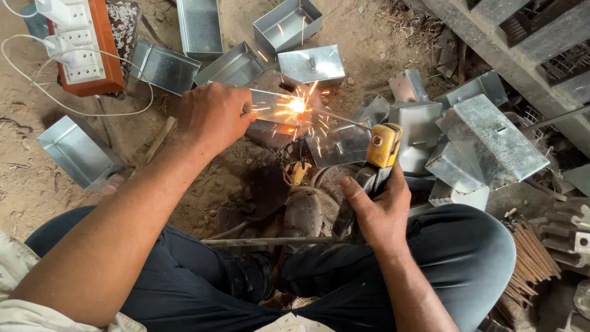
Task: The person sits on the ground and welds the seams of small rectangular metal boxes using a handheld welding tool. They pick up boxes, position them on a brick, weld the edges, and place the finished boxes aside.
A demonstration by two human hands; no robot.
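From above the seated person, the welding is plainly in mid-stroke: sparks burst at the edge of the small galvanised metal box lying on the sandy floor in front of the crossed legs. The left hand rests just left of the sparks, fingers curled and pressed down on the box to steady it. The right hand sits below and to the right of the sparks, closed tight round the handle of the yellow-headed electrode holder, whose thin rod runs up-left until its tip touches the box at the glow. Judging by the arc, the seam on this box is under way and not finished; how much of it is already joined I cannot tell, as the hand and the glare cover it. Above the sparks lie several open sheet-metal trays, and right of them a heap of closed boxes; whether any of these are welded I cannot say. Well left of the sparks sits an orange-edged socket board with white leads plugged in. Far to the lower right of the sparks lies a bundle of spare rods.
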